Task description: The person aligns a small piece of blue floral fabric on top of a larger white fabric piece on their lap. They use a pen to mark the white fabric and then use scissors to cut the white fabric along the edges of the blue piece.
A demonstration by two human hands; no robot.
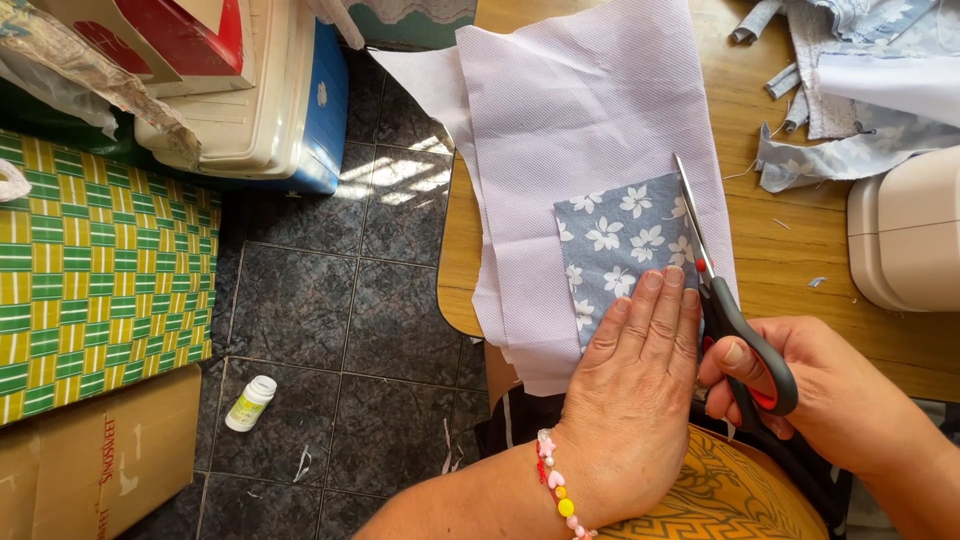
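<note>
Scissors (722, 300), black-handled, gripped by right hand (800, 385); left hand (640, 370) flattens floral cloth (620, 245).

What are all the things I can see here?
White fabric: one, on the table, hanging over its edge.
Floral patch: one, blue, on the white fabric.
Scissors: one, red and black handles, along the patch's right edge.
Table: one, wooden, right.
Scraps: several, pale blue, table's far corner.
Cooler: one, white and blue, floor.
Bottle: one, white, floor.
Left hand: flat on the patch.
Right hand: in the scissor handles.
</note>
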